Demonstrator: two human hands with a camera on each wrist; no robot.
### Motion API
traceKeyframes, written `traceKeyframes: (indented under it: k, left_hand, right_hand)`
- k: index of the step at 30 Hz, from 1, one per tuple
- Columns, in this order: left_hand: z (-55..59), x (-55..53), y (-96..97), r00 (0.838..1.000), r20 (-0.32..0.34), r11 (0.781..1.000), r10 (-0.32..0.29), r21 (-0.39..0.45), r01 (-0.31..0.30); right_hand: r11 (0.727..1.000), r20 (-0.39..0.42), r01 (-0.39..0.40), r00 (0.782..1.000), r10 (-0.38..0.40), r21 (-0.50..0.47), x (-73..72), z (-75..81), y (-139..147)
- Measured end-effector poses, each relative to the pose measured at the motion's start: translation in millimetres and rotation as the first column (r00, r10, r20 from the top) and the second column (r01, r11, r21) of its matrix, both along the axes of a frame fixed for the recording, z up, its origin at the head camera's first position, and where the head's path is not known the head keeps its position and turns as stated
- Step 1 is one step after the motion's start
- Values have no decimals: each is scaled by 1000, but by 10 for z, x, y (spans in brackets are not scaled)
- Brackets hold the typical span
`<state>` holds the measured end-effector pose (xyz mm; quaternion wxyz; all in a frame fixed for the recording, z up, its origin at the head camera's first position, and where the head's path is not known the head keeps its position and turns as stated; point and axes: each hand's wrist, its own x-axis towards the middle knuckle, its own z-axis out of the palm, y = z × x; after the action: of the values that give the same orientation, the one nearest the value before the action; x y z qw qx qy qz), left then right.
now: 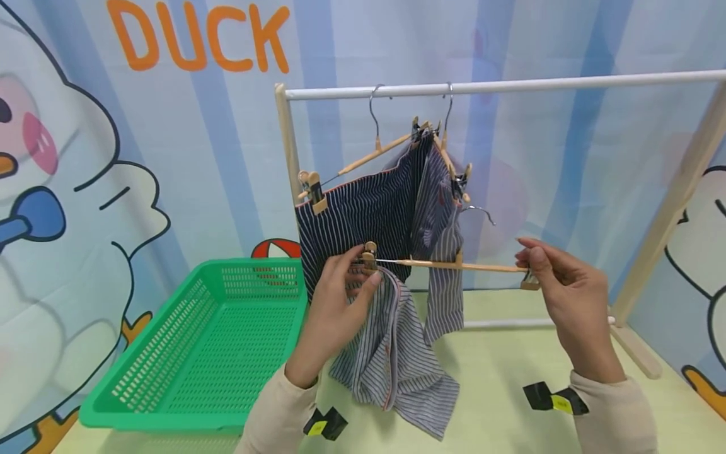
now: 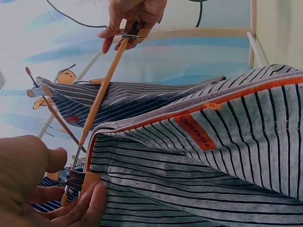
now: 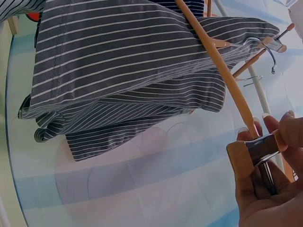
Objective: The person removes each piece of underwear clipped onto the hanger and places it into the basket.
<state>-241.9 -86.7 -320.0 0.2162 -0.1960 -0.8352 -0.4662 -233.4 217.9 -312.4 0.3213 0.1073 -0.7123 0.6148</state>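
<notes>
My left hand [image 1: 334, 302] holds the left clip [image 1: 370, 258] of a wooden clip hanger [image 1: 437, 263], fingers and thumb around it. Grey underpants [image 1: 408, 366] with dark stripes hang from that clip by one end of their waistband. In the left wrist view an orange patch [image 2: 195, 132] reading UNDERWEAR shows inside the waistband. My right hand [image 1: 575, 296] pinches the hanger's right clip [image 1: 530, 279], and the right wrist view shows no cloth in that clip [image 3: 251, 153]. The hanger's metal hook [image 1: 481, 211] points up between the hands.
Behind my hands, a white rail [image 1: 510, 87] on wooden posts bears two hangers with dark striped underpants [image 1: 363, 214] and greyish-blue striped ones [image 1: 445, 277]. A green basket [image 1: 187, 416] stands at the left on the pale yellow-green table [image 1: 499, 391].
</notes>
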Motion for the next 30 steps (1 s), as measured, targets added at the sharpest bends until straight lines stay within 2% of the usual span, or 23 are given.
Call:
traceKeyframes:
  k: [4, 8, 11, 16, 20, 24, 27, 30]
  left_hand:
    - [-3, -59, 3, 1000, 1, 1000, 22, 12, -22]
    - [-15, -99, 5, 999, -5, 999, 43, 22, -42]
    - [-24, -114, -4, 998, -26, 997, 55, 47, -54]
    - [-31, -148, -11, 998, -22, 995, 57, 80, -55]
    - [-33, -201, -14, 999, -16, 996, 46, 82, -45]
    - [-43, -246, -36, 999, -37, 997, 35, 64, -33]
    - [-65, -257, -67, 997, -64, 999, 44, 31, -43]
    - [-64, -255, -91, 992, -109, 997, 70, -6, -72]
  right_hand:
    - [991, 21, 30, 999, -33, 131, -16, 16, 12]
    - [975, 55, 18, 998, -31, 220, -31, 21, 44]
    - [965, 82, -6, 996, -16, 262, -41, 21, 61]
    - [949, 123, -37, 992, -2, 313, -45, 13, 82]
    - [929, 150, -58, 989, 3, 364, -37, -10, 131]
    - [914, 159, -86, 987, 24, 396, -41, -33, 162]
    - [892, 169, -119, 984, 48, 436, -48, -62, 173]
    - [851, 182, -126, 983, 36, 509, -67, -70, 197]
